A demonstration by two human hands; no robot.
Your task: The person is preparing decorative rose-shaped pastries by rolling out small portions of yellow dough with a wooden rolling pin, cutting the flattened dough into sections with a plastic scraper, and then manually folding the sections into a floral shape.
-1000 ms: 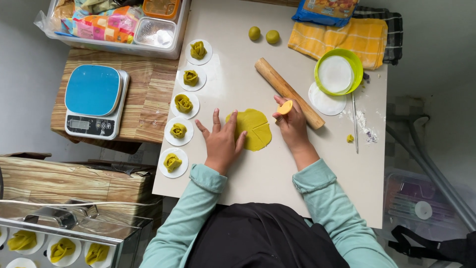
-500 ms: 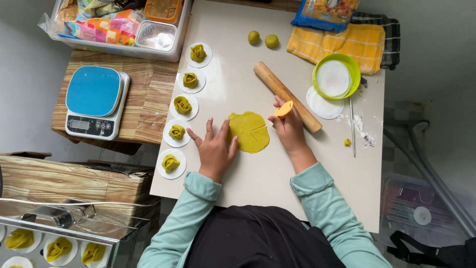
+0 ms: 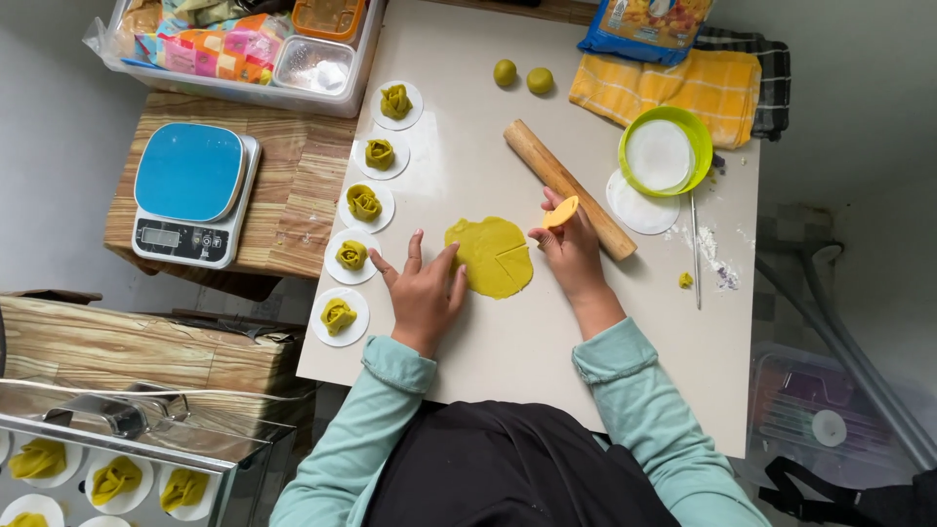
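Note:
A flat round of yellow-green dough (image 3: 491,256) lies on the white table (image 3: 527,342), with a cut line running in from its right edge. My left hand (image 3: 422,289) rests flat beside it, fingers spread, fingertips touching the dough's left edge. My right hand (image 3: 570,250) holds a small orange plastic cutter (image 3: 560,212) at the dough's right edge. A wooden rolling pin (image 3: 568,188) lies diagonally just behind my right hand.
Several rose-shaped dough pieces on white paper discs (image 3: 363,204) line the table's left edge. Two dough balls (image 3: 522,76), a green bowl (image 3: 666,152), a yellow cloth (image 3: 667,88) and a thin stick (image 3: 695,250) sit at the back right. A blue kitchen scale (image 3: 191,192) stands left.
My right hand has stayed at the dough's right edge with the cutter, and a cut line now shows there. My left hand has stayed flat at the dough's left edge.

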